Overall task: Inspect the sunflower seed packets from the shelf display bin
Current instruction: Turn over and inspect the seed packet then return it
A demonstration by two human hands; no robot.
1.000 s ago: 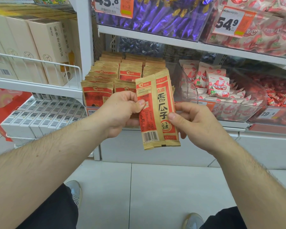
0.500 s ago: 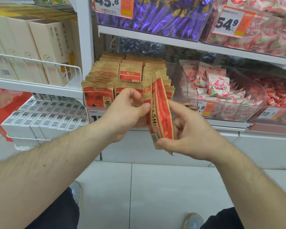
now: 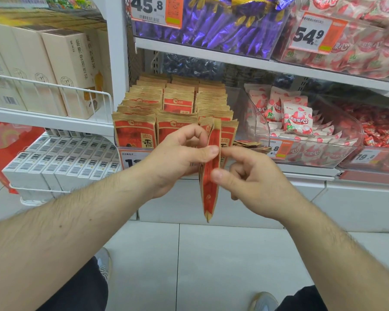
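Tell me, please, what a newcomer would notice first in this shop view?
Centre frame, both hands pinch a red-and-tan seed packet turned edge-on: left hand high, right hand lower. Behind it stands the bin packed with matching packets. Above, purple candy glints beside a big 54.9 price tag.

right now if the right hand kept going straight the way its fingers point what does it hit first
The right hand points left, so it would first press into the held seed packet, with the left hand just beyond it.
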